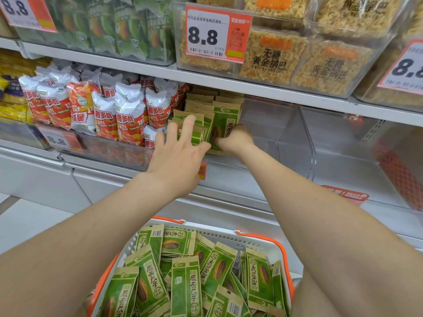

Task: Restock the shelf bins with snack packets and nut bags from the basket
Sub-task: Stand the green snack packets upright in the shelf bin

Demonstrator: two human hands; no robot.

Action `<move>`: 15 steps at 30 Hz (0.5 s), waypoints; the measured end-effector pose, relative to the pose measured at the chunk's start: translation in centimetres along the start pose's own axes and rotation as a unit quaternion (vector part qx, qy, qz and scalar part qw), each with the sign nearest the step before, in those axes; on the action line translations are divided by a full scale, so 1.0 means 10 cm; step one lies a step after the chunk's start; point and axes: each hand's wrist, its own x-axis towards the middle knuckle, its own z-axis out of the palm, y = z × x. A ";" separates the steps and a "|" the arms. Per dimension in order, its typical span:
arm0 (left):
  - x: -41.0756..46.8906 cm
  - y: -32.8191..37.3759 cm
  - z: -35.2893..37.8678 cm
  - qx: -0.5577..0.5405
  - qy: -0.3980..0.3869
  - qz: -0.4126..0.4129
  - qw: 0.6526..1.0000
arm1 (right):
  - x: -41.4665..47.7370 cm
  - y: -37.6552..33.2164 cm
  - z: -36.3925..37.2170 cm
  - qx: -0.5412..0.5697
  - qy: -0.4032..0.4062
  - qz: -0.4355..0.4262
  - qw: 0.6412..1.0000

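Basket (pixel 229 236) full; right hand (pixel 233 138) grips packets (pixel 223 120); bin (pixel 295 138) roomy.

Clear bin (pixel 274 138) wide open right of the seed packets (pixel 225 124); chip bags (pixel 128 115) crowd left, shelf edge (pixel 274 90) caps above.

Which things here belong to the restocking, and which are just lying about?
In the job: left hand, right hand, green-and-brown paper seed packets, white orange-handled plastic basket, clear plastic bin.
Just there: red-and-white crisp bags, golden rice-cracker blocks, orange price tag.

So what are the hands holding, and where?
Right hand pinches the front green seed packet at its lower edge; left hand only presses flat against the stacked packets.
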 end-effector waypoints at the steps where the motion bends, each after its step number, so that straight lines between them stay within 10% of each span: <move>1: -0.01 0.00 -0.01 -0.005 0.007 0.001 1.000 | -0.02 0.01 -0.01 -0.010 -0.006 -0.007 1.000; 10: -0.11 0.13 -0.10 -0.032 0.137 0.004 0.990 | -0.53 0.16 -0.32 -0.122 0.030 -0.067 0.990; 15: -0.24 0.24 -0.07 -0.067 0.025 0.043 0.997 | -1.09 0.03 -0.50 -0.111 0.033 -0.272 0.955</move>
